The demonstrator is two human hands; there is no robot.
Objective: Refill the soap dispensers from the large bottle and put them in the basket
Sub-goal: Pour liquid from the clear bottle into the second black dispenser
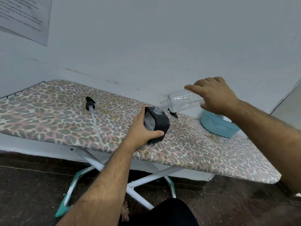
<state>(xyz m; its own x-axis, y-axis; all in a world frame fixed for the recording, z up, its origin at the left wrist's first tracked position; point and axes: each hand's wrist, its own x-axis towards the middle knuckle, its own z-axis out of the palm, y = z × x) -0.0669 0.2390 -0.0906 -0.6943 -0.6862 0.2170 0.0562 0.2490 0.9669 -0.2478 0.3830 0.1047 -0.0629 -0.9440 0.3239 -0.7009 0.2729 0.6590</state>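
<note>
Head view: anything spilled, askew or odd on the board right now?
No spill shows. The clear bottle in the right hand looks almost empty while tipped at the black dispenser, which the left hand holds tilted. A pump lies loose on the ironing board.

- The soap dispenser (157, 123) stands on the ironing board (203, 154), about mid-board.
- The large bottle (182, 101) is tipped above it, its neck over the dispenser's open mouth.
- The pump head (91, 106) with its tube lies on the board to the left.
- A second pump (173, 113) lies just behind the dispenser.
- The basket (216, 126) sits on the board, far right.
</note>
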